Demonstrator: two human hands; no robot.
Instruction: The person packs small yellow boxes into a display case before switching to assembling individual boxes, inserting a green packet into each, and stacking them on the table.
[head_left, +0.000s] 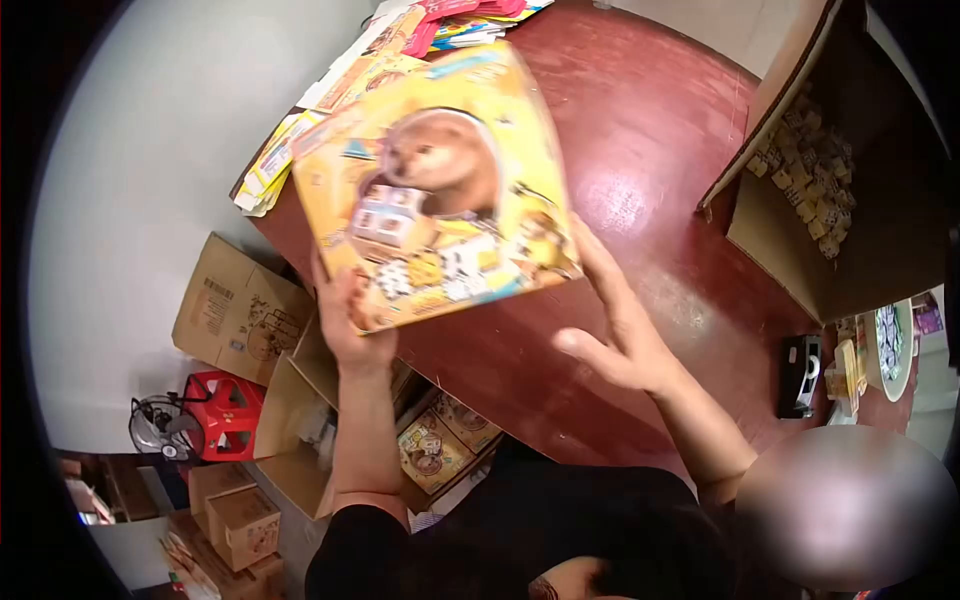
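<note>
A yellow box point(450, 250) with a round picture of a brown animal is held up over the red table, its printed face turned to the camera and slightly blurred. My left hand point(350, 315) grips the box at its lower left edge, with some fingers hidden behind it. My right hand point(625, 335) is at the box's lower right corner, fingers stretched out and thumb apart; the fingertips are beside the box edge, and whether they touch it I cannot tell.
The red table point(650, 210) bears flat printed cartons point(370, 75) at the upper left, a large cardboard box point(780, 230) with small packets at the right, and a black tape dispenser point(798, 375). Below left are an open carton point(295, 430), a red stool point(225, 415) and a fan point(165, 428).
</note>
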